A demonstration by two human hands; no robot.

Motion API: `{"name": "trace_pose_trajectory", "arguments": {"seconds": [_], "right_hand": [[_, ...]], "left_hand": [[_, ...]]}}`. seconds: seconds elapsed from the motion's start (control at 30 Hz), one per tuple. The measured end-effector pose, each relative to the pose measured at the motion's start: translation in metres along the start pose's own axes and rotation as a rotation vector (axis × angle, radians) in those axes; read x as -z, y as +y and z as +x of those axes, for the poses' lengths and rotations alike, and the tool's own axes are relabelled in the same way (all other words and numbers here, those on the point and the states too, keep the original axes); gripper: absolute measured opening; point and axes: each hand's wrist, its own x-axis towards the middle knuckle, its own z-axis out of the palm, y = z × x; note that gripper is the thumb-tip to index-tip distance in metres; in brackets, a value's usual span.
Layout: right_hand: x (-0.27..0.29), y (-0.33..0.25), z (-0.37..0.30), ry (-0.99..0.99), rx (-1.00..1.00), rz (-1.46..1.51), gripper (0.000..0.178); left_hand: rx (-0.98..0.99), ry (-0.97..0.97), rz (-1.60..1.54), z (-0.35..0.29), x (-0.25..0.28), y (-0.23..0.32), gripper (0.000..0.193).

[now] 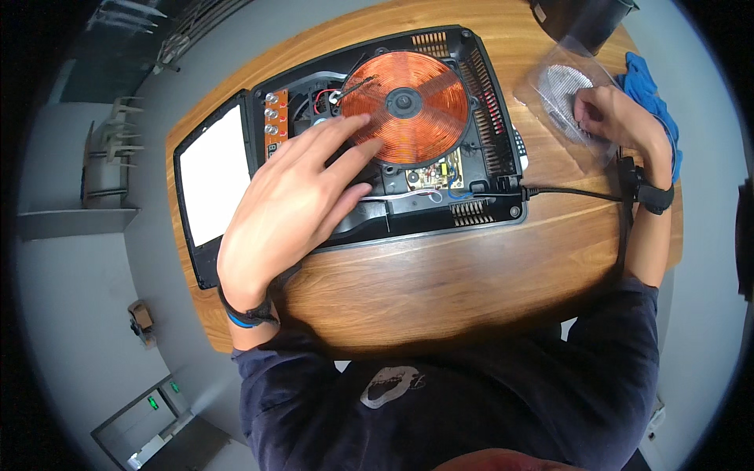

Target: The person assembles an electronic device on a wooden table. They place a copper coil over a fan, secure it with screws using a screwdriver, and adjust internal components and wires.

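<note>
An opened induction cooker lies on the table with its insides bare. Its round copper coil fills the right part of the black housing, and a small circuit board shows below the coil. My left hand reaches over the housing, fingers spread, with fingertips at the coil's left edge; whether they touch it I cannot tell. At the right, my right hand is closed, its fingers curled at a clear plastic packet or tray with silvery, ridged contents. What those fingers hold, if anything, is hidden.
A black-framed panel with a white face lies left of the cooker. An orange board sits inside the housing. A black container stands at the far right, near a blue cloth. The black power cord runs right across the wooden table.
</note>
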Motion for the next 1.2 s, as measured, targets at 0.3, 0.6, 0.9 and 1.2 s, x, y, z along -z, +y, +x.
{"name": "trace_pose_trajectory", "arguments": {"seconds": [0.3, 0.6, 0.9, 1.2], "right_hand": [[0.0, -0.002, 0.0, 0.012, 0.043, -0.016, 0.012], [-0.001, 0.0, -0.002, 0.008, 0.06, -0.04, 0.009], [-0.006, 0.006, -0.003, 0.037, 0.124, -0.07, 0.01], [-0.005, 0.006, -0.001, -0.002, 0.11, -0.073, 0.01]], "left_hand": [[-0.106, -0.057, -0.03, 0.062, -0.037, -0.028, 0.085], [-0.076, -0.177, 0.163, 0.11, -0.052, -0.019, 0.105], [-0.037, -0.253, 0.193, 0.127, -0.053, -0.012, 0.135], [-0.222, -0.126, -0.097, 0.126, -0.042, -0.032, 0.124]]}}
